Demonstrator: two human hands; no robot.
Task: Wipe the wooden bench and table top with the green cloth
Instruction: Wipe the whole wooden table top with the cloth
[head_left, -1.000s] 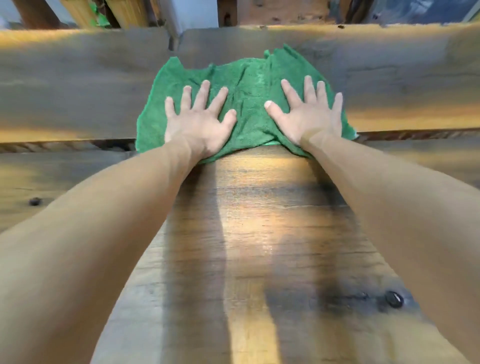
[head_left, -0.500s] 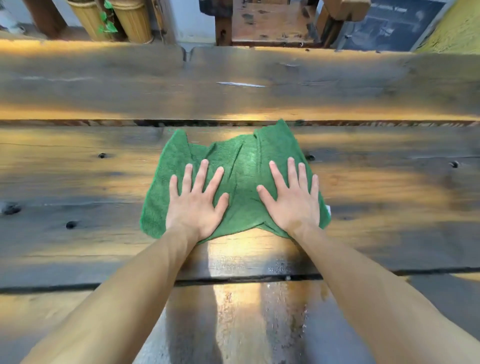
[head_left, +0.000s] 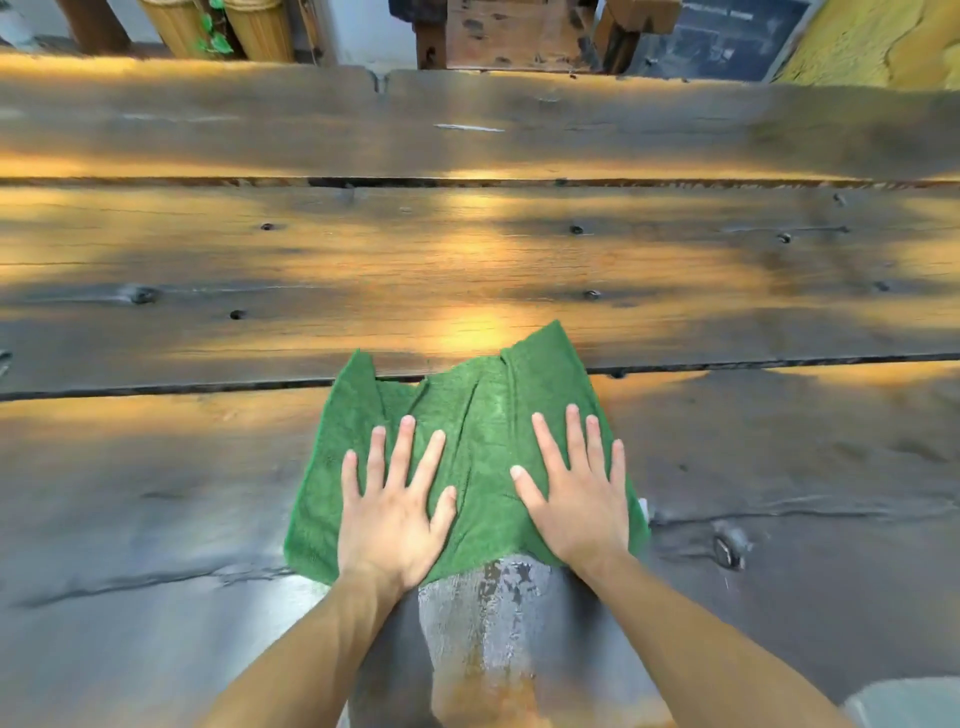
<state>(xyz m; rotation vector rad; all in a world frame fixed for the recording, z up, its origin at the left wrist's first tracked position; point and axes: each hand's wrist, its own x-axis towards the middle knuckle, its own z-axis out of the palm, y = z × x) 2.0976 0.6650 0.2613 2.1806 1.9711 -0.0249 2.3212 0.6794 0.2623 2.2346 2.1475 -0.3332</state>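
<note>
Both grips are released: the left hand (head_left: 390, 512) and the right hand (head_left: 577, 493) lie flat, palms down, fingers straight and spread, pressing on the cloth (head_left: 483, 441). Neither curls around or pinches the fabric. The left hand covers the cloth's near-left part, the right hand its near-right part, with a strip of bare fabric between the thumbs.

Compared with half a second ago, cloth and hands have come nearer the person. The cloth then lay wholly on the middle plank; it now sits mostly on the nearest plank, with only its far corners reaching across the dark gap onto the middle one. Hand placement on the cloth is unchanged.

The cloth is green terry, rumpled, with folds running from its far edge toward the hands and two raised corners at the far side. The table (head_left: 779, 467) is made of broad, dark, weathered wooden planks with knots, holes and cracks. A pale glossy streak (head_left: 483, 613), apparently wet, lies between the forearms, just below the cloth.
</note>
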